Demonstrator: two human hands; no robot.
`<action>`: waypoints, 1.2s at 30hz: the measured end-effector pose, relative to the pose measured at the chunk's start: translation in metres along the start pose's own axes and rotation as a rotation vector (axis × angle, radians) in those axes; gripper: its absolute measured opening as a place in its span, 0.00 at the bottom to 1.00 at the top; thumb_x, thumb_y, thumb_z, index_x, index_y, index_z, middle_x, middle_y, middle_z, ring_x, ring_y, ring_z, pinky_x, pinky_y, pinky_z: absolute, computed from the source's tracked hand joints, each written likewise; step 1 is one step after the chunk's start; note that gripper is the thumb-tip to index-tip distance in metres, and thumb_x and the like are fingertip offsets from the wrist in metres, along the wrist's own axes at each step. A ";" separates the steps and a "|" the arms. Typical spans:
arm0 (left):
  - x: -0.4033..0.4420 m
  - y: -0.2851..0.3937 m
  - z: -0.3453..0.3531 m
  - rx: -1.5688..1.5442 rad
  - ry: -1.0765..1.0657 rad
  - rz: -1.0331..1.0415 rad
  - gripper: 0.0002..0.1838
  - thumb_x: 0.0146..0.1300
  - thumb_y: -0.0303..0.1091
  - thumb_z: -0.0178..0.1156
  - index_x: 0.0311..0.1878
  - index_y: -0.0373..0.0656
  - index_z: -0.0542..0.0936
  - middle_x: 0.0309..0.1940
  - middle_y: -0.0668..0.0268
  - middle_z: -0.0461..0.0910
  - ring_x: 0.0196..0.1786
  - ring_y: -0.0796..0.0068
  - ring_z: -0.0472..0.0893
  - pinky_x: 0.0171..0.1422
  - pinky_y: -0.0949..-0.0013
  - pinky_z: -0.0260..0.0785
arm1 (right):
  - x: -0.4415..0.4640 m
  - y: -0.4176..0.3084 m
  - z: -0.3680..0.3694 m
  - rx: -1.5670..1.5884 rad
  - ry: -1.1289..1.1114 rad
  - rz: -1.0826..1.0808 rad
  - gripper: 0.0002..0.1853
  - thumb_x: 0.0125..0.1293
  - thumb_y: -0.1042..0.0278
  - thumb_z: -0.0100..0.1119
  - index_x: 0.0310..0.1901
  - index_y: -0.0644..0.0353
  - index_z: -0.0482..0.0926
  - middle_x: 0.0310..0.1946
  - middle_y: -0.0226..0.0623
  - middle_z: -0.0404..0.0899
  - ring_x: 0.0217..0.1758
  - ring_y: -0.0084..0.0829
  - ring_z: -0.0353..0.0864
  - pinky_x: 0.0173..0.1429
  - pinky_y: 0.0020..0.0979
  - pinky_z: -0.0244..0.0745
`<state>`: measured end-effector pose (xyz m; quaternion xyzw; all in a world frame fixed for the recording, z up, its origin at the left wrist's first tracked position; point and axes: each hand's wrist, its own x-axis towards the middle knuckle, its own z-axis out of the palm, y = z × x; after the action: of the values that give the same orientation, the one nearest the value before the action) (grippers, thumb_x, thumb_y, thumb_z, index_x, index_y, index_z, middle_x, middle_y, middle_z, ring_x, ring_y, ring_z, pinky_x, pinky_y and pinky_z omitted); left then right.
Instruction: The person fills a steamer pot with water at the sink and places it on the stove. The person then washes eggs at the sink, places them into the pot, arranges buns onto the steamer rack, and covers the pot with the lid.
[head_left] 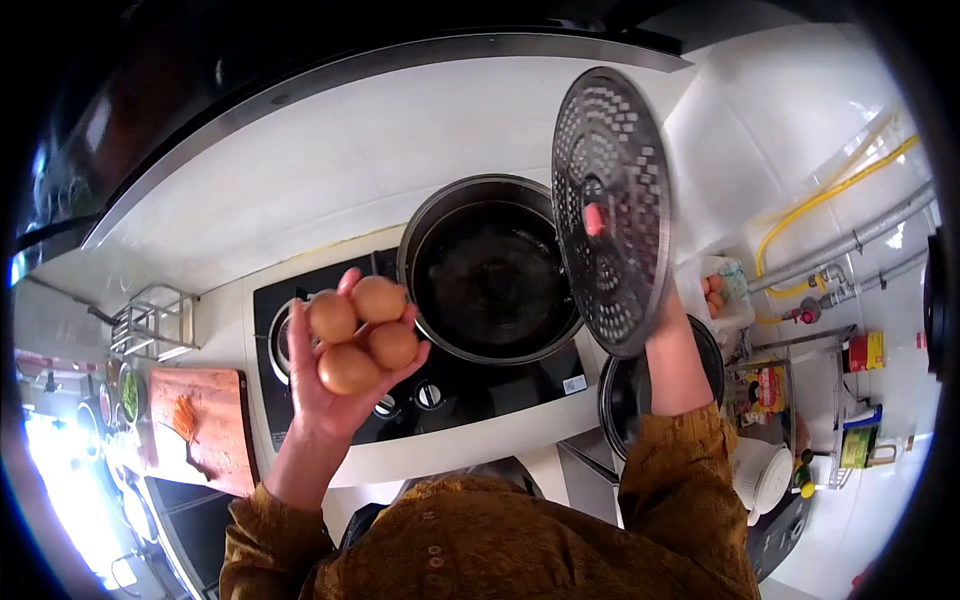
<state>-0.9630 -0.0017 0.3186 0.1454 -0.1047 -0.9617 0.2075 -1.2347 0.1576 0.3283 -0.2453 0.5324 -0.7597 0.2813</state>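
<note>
Several brown eggs (348,370) rest in my left hand (322,408), which is palm up over the front left of the black stove (460,400). To the right of the eggs, a large dark pot (490,280) stands uncovered, with what looks like liquid inside. My right hand (594,219) is mostly hidden behind a round perforated metal steamer plate (612,270); a fingertip shows through its centre hole. The plate is tilted nearly upright at the pot's right edge.
A black pan or lid (708,352) lies under my right forearm. More eggs (713,290) sit in a container at the right. A wooden cutting board (232,430) with orange pieces and a knife is at the left, near a metal rack (150,325).
</note>
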 end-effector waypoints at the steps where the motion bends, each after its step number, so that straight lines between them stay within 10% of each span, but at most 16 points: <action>1: 0.014 -0.007 0.007 -0.016 -0.026 -0.039 0.29 0.64 0.64 0.49 0.61 0.59 0.70 0.59 0.59 0.70 0.64 0.55 0.68 0.66 0.38 0.58 | -0.008 -0.008 -0.006 0.148 -0.025 0.025 0.18 0.72 0.61 0.49 0.59 0.60 0.69 0.50 0.32 0.75 0.49 0.22 0.76 0.52 0.26 0.74; 8: 0.129 -0.053 -0.007 0.113 -0.044 -0.337 0.26 0.64 0.59 0.52 0.61 0.57 0.71 0.60 0.57 0.67 0.62 0.53 0.69 0.66 0.38 0.59 | -0.039 -0.039 -0.010 0.399 0.322 0.207 0.21 0.71 0.64 0.49 0.61 0.66 0.67 0.51 0.37 0.75 0.50 0.26 0.77 0.54 0.25 0.75; 13: 0.185 -0.086 -0.044 0.168 0.015 -0.449 0.25 0.65 0.57 0.52 0.60 0.56 0.69 0.57 0.58 0.70 0.57 0.52 0.73 0.61 0.35 0.64 | -0.035 -0.007 -0.054 0.194 -0.180 -0.325 0.21 0.73 0.54 0.46 0.60 0.58 0.65 0.43 0.34 0.72 0.43 0.26 0.71 0.51 0.30 0.68; 18: 0.207 -0.115 -0.074 0.345 0.146 -0.603 0.23 0.66 0.56 0.52 0.56 0.52 0.72 0.52 0.58 0.74 0.53 0.53 0.75 0.58 0.35 0.66 | -0.047 -0.018 -0.054 0.333 -0.213 -0.225 0.15 0.76 0.59 0.43 0.57 0.57 0.66 0.39 0.32 0.72 0.39 0.23 0.69 0.44 0.26 0.65; 22: 0.215 -0.119 -0.086 0.511 0.195 -0.695 0.22 0.65 0.55 0.54 0.55 0.52 0.74 0.51 0.62 0.74 0.53 0.59 0.75 0.55 0.40 0.69 | -0.034 0.000 -0.065 0.132 -0.375 -0.569 0.15 0.76 0.62 0.41 0.59 0.57 0.65 0.42 0.33 0.72 0.40 0.25 0.70 0.47 0.25 0.66; 36: 0.220 -0.137 -0.104 0.668 0.235 -0.756 0.24 0.66 0.52 0.54 0.60 0.51 0.68 0.54 0.63 0.72 0.52 0.58 0.76 0.53 0.46 0.73 | -0.051 0.010 -0.070 0.243 -0.197 -0.263 0.17 0.74 0.62 0.45 0.60 0.59 0.66 0.46 0.35 0.74 0.45 0.24 0.73 0.46 0.24 0.69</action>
<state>-1.1717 0.0117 0.1335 0.3384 -0.3220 -0.8609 -0.2019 -1.2432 0.2374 0.2934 -0.3501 0.3703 -0.8208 0.2580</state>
